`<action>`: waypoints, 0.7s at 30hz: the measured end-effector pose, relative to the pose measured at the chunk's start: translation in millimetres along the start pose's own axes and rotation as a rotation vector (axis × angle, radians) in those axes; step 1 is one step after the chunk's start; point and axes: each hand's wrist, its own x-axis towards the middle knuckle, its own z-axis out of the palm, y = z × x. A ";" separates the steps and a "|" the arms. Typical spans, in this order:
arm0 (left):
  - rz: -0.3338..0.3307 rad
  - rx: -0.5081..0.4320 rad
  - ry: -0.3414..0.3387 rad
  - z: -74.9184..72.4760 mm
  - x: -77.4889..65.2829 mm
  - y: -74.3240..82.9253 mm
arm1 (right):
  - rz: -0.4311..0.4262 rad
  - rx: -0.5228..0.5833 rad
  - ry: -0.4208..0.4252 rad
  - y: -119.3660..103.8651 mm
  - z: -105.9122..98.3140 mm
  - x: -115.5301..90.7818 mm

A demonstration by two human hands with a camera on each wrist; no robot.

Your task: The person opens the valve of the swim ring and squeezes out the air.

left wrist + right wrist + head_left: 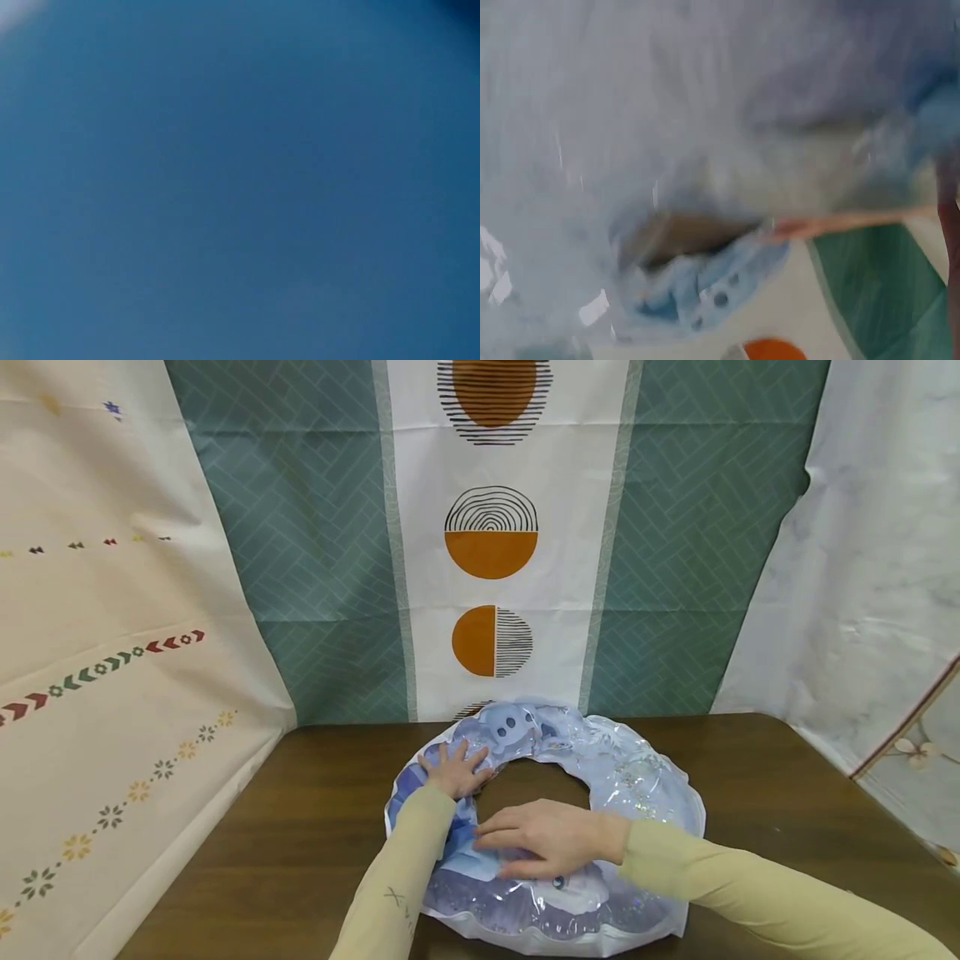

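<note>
An inflatable swim ring [645, 777] with blue and lilac cartoon prints lies on the brown table, puffed and wrinkled at its seams. My left hand [455, 771] presses on the ring's far left part with its fingers spread. Over the near part of the ring is my right hand [551, 837], palm down, fingers straight and pointing left. Whether it touches the plastic cannot be told. In the right wrist view the swim ring [592, 150] is blurred by motion. The left wrist view holds only a blurred blue surface.
The dark wooden table [300, 843] extends on both sides of the ring. A green and white curtain [322, 527] with orange circles hangs behind it. Cream patterned cloth [112, 693] hangs at the left, pale marbled cloth [862, 610] at the right.
</note>
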 end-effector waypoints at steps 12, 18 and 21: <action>0.012 0.010 -0.034 -23.2 -21.9 16.3 | -0.009 0.160 -0.201 -13.2 31.8 -25.5; 0.013 0.006 -0.040 -22.0 -22.9 14.2 | -0.023 0.026 -0.233 -14.7 47.7 -29.3; 0.007 -0.009 -0.032 -19.8 -21.0 11.0 | -0.036 -0.041 -0.232 -15.6 55.1 -29.9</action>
